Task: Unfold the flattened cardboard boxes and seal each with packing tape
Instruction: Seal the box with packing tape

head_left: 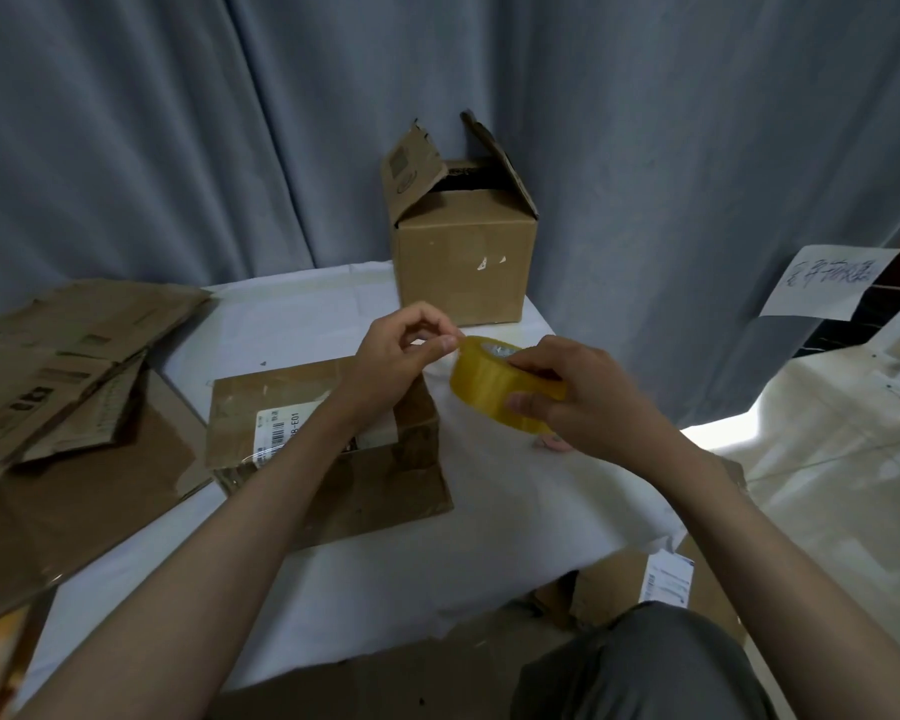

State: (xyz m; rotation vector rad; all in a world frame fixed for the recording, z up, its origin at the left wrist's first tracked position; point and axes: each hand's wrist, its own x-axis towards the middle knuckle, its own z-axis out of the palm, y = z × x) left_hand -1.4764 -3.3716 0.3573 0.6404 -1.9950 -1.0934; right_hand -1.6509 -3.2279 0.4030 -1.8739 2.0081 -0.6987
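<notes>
My right hand (588,394) grips a yellowish roll of packing tape (492,384) above the white-covered table (489,485). My left hand (401,356) pinches at the roll's upper left edge with thumb and forefinger. Under my left forearm stands a low cardboard box (333,454) with its flaps folded shut and a white shipping label on top. An unfolded box (461,252) with open top flaps stands at the table's far edge. A pile of flattened boxes (63,366) lies at the left.
Grey curtains (178,148) hang behind the table. A handwritten paper sign (827,280) hangs at the right over a cream-covered surface. More cardboard with a label (666,584) lies on the floor by my knee.
</notes>
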